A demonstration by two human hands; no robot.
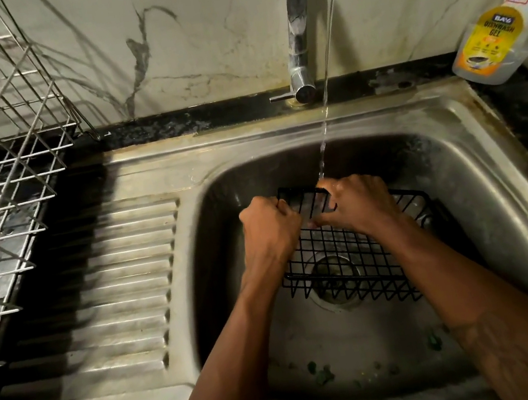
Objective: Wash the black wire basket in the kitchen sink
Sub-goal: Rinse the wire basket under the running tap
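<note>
Black wire basket (345, 256) (under running water) gripped by both hands.

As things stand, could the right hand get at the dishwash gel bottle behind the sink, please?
Probably yes, once it lets go: the right hand grips the black wire basket under the water. The dishwash gel bottle stands upright off to the back right, with nothing between.

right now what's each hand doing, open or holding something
Left hand: closed, grip on the far rim of the black wire basket.
Right hand: closed, grip on the same rim, just beside the left.
</note>
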